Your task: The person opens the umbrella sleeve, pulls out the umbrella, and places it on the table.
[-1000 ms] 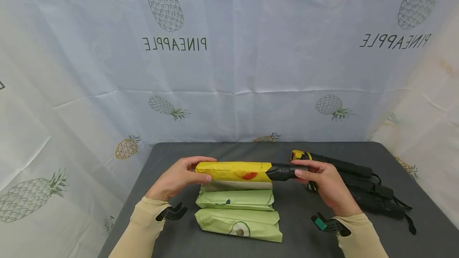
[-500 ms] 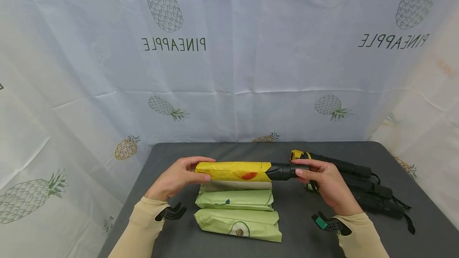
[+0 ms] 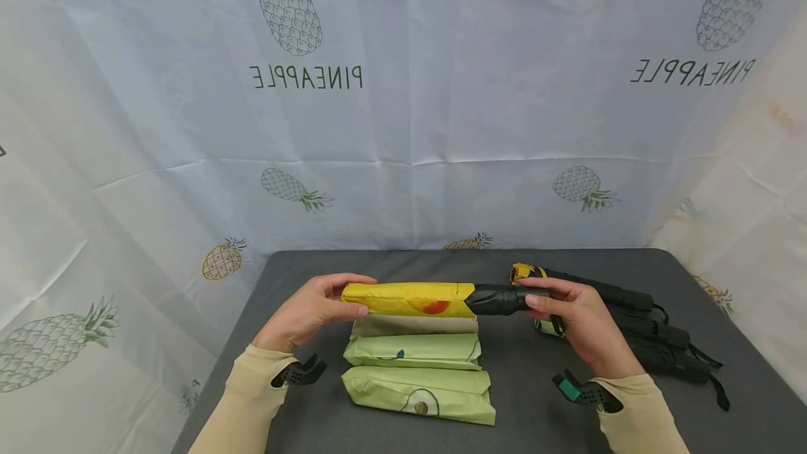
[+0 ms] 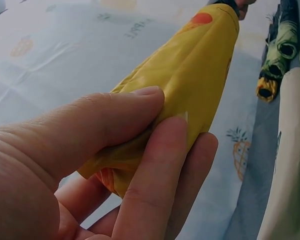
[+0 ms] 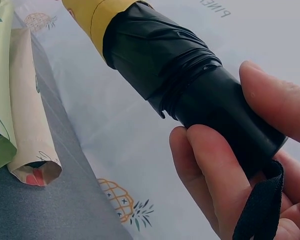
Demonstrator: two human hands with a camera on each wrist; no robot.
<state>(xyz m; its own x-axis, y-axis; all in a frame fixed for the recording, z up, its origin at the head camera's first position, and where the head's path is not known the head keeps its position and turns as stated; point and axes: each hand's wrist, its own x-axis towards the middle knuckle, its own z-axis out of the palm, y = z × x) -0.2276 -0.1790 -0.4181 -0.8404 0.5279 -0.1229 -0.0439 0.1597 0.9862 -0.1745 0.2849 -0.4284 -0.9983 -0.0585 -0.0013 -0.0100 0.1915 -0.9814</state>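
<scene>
Level above the table, a folded black umbrella (image 3: pixel 494 300) sits partly inside a yellow sleeve (image 3: pixel 403 298) with an orange-red spot. My left hand (image 3: pixel 310 312) pinches the sleeve's left end between thumb and fingers; in the left wrist view the yellow cloth (image 4: pixel 190 70) bunches there. At the other end my right hand (image 3: pixel 578 321) grips the umbrella's black handle (image 5: pixel 225 112), and a black wrist strap (image 5: pixel 262 205) hangs by its fingers. Below the sleeve lie a beige sleeve (image 3: pixel 412 326) and two green sleeves, one plain-fronted (image 3: pixel 412 352) and one with an avocado print (image 3: pixel 419 396).
Several folded black umbrellas (image 3: pixel 656 331) with straps lie at the right of the grey table (image 3: pixel 517 398); one has a yellow end (image 3: pixel 522 272). A white pineapple-print curtain (image 3: pixel 410 111) hangs behind the table and along its sides.
My right hand has shifted slightly right with the handle, and my left hand slightly left with the yellow sleeve. A little more of the black umbrella shows. The sleeves below stay put.
</scene>
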